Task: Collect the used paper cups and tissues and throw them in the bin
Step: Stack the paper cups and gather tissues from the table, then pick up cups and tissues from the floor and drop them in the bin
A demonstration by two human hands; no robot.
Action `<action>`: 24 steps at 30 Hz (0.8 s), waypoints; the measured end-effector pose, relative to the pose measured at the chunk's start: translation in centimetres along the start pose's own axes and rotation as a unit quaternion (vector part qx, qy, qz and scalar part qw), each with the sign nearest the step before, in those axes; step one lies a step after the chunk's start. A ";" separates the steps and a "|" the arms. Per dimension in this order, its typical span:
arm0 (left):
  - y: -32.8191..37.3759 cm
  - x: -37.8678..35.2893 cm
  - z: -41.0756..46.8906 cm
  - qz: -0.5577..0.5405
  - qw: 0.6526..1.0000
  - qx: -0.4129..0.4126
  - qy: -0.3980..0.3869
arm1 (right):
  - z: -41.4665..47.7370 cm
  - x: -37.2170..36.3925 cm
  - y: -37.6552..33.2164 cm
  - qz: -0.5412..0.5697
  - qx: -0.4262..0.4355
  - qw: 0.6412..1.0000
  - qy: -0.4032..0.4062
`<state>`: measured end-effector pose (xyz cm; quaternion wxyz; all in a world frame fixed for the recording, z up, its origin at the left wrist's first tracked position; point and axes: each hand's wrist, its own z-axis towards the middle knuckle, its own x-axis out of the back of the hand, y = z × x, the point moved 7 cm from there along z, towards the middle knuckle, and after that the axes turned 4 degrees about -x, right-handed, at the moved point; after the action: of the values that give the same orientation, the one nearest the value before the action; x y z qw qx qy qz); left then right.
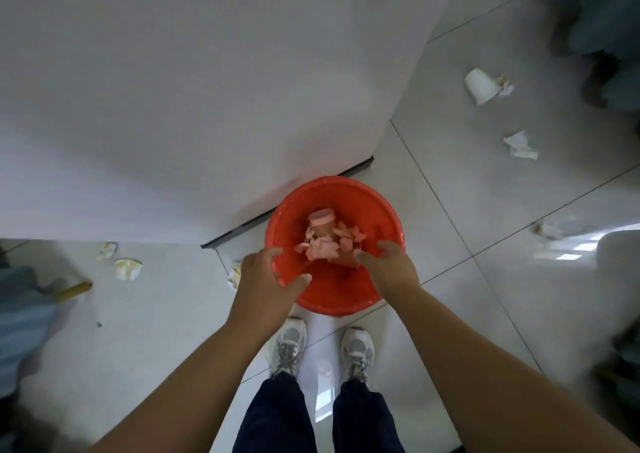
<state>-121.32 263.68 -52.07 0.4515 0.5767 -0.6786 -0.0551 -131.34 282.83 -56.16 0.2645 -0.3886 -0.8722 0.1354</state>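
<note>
A red round bin stands on the floor by a white wall corner, right in front of my feet. Inside lie a paper cup and several crumpled tissues, tinted pink by the bin. My left hand hovers over the bin's near left rim, fingers spread and empty. My right hand is over the near right part of the bin, fingers relaxed, holding nothing. Another white paper cup lies on its side on the floor at the far right, with a tissue beside it.
Crumpled tissues lie on the tiled floor: one at the right, one further right, two at the left, one beside the bin. A yellow stick and blue cloth sit at the left edge. Dark objects fill the upper right.
</note>
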 end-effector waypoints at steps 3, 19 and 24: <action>1.4 1.3 -2.1 -0.027 1.000 0.007 0.015 | -1.9 0.5 -0.6 -0.019 0.001 1.000 -0.004; -0.1 13.0 -21.0 -0.274 0.937 0.072 0.206 | -19.5 -2.4 -7.6 -0.038 0.151 0.983 -0.094; -3.7 18.0 -26.0 -0.299 0.912 0.088 0.268 | -25.4 -8.2 -10.6 -0.058 0.192 0.968 -0.153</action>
<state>-99.68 259.04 -29.14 0.5259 0.7834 -0.3299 0.0292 -118.83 270.48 -33.51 0.2050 -0.2538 -0.8811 0.3423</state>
